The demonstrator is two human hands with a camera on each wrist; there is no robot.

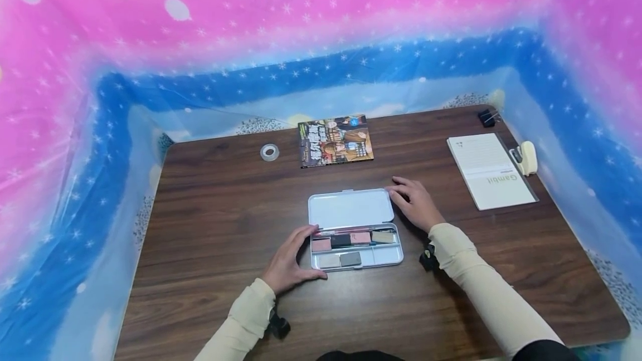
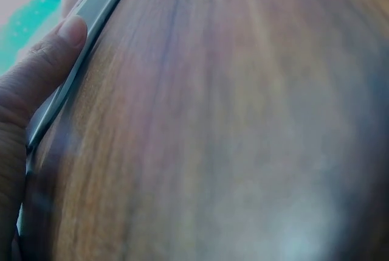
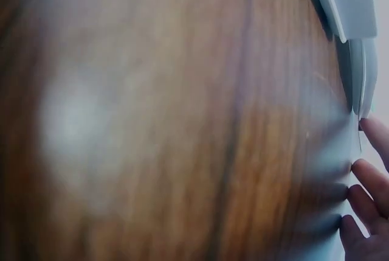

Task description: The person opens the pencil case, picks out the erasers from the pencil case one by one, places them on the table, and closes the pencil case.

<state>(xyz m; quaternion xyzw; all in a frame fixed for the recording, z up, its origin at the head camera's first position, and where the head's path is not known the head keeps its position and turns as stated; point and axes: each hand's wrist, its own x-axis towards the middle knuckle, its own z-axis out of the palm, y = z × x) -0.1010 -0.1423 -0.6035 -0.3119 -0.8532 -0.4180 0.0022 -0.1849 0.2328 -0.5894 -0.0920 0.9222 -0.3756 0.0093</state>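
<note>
A white pencil case [image 1: 387,256] lies on the wooden table with its lid [image 1: 349,209] folded back, away from the person. Inside its rear compartment sit a black block [image 1: 341,240], pink and beige blocks, and thin pencil-like sticks behind them. A grey block [image 1: 350,259] and a whitish one share the front compartment. My left hand [image 1: 289,262] grips the case's left end, thumb at the front edge and fingers at the rear corner. In the left wrist view the thumb [image 2: 51,63] presses along the rim. My right hand [image 1: 417,205] rests by the lid's right edge, fingertips at its upper corner, fingers relaxed.
At the back lie a comic-style book [image 1: 336,141] and a roll of tape [image 1: 269,152]. On the right are a notebook [image 1: 489,174], a cream stapler [image 1: 528,158] and a black binder clip [image 1: 486,118]. Patterned cloth [image 1: 321,66] surrounds the table.
</note>
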